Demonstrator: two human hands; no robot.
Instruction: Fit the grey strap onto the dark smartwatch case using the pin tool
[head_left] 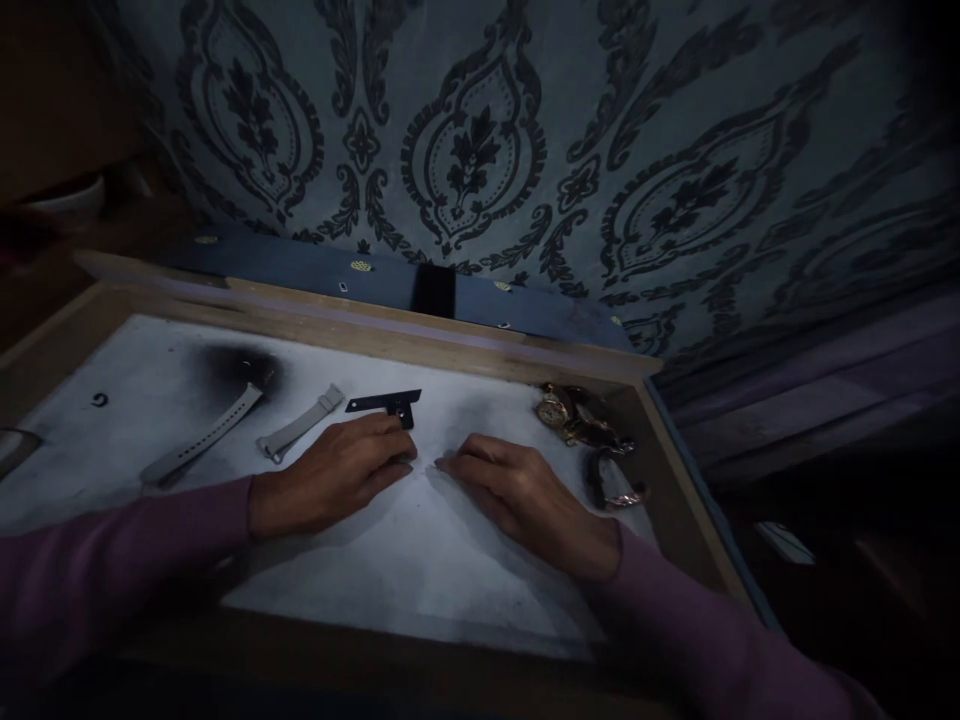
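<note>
The left hand (pixel 341 475) and right hand (pixel 525 490) sit apart, fingers narrow, hold unclear; a black tool (pixel 390 401) lies beyond the left, bare tray (pixel 375 585) nearer, gold watch (pixel 553 409) by the far-right corner.

Illumination is low. The white sheet (pixel 360 590) beneath the left hand (pixel 337 475) and right hand (pixel 529 495) is the brightest area; soft shadows fall beside both hands. The patterned backdrop (pixel 472 150) beyond them reads dim. Outward of the right hand, detail is lost in near-black.
</note>
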